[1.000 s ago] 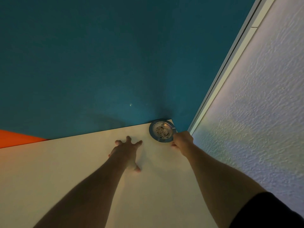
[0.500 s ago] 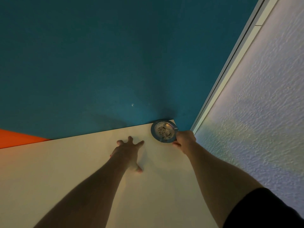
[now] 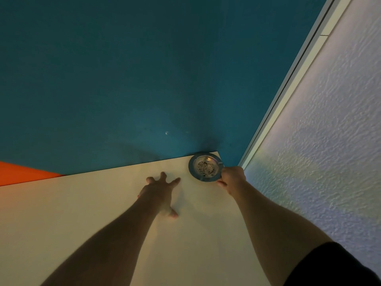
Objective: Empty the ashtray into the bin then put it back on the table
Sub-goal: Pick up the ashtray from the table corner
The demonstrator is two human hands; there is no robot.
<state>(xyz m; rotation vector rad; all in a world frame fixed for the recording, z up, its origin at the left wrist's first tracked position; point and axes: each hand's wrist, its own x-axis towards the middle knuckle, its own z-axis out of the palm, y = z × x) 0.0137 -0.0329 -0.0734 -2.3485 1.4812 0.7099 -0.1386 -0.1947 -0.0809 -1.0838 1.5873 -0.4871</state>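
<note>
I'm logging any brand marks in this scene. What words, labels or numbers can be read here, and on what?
None. The ashtray, held at its rim by the right hand, shows only ash, no marking that can be made out. The table, under the spread left hand, and the walls are bare of text.

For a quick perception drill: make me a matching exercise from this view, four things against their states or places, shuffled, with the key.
Things:
1. left hand
2. right hand
3. ashtray
4. table

States or places:
A. at the table's far right corner, ash inside
B. pale top beneath both arms
C. fingers spread, flat on the tabletop
D. closed on the ashtray's near rim

Pairs: 1-C, 2-D, 3-A, 4-B
</note>
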